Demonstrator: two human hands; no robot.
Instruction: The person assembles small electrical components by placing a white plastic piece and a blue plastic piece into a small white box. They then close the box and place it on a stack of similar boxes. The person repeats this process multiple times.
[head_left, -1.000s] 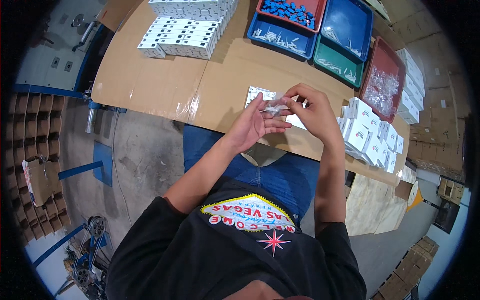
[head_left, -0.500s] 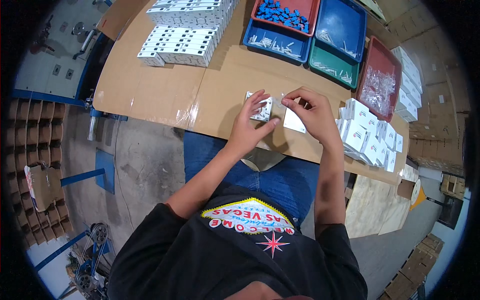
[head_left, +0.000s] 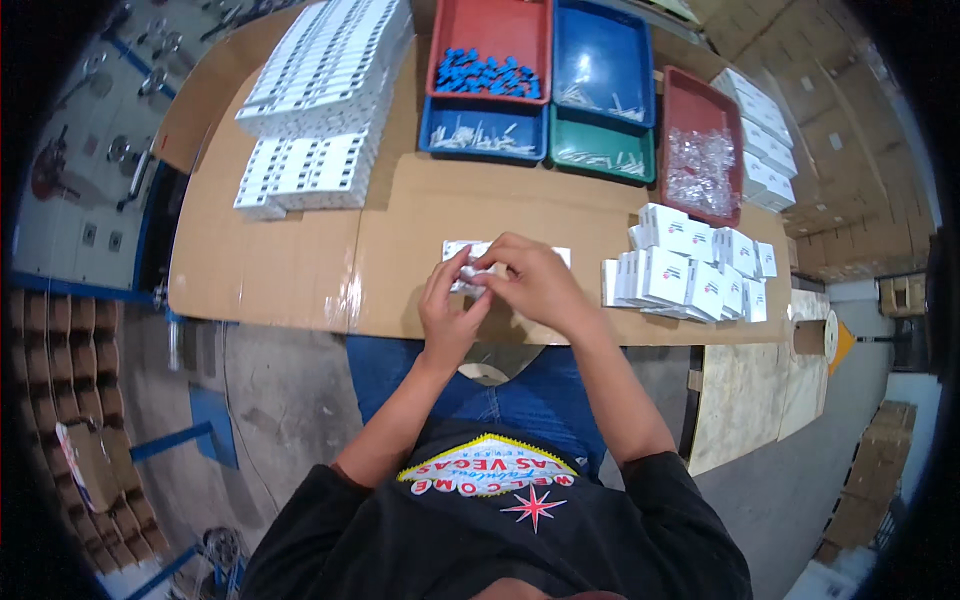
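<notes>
Close together over an opened flat white box (head_left: 453,248), my left hand (head_left: 450,310) and my right hand (head_left: 535,283) meet at the fingertips. The right thumb and fingers are pinched on a small clear plastic piece, mostly hidden now. Curled fingers and thumb of the left hand close in from the other side; what they grip is too small to make out. Part of the box's printed inside shows between the hands. Its plain white side (head_left: 563,254) lies behind my right wrist on the cardboard-covered table (head_left: 400,240).
Tall stacks of white boxes (head_left: 320,170) stand at far left. Beyond my hands sit a red tray (head_left: 490,25) of blue pieces, blue (head_left: 605,45) and green (head_left: 600,173) trays of small pale sticks, and a red tray (head_left: 690,95) of clear plastic pieces. Small white boxes (head_left: 665,275) are piled at right.
My right hand has moved left to meet my left hand over the box. Their fingers, apart before, now come together. The view has shifted, so the trays appear farther left.
</notes>
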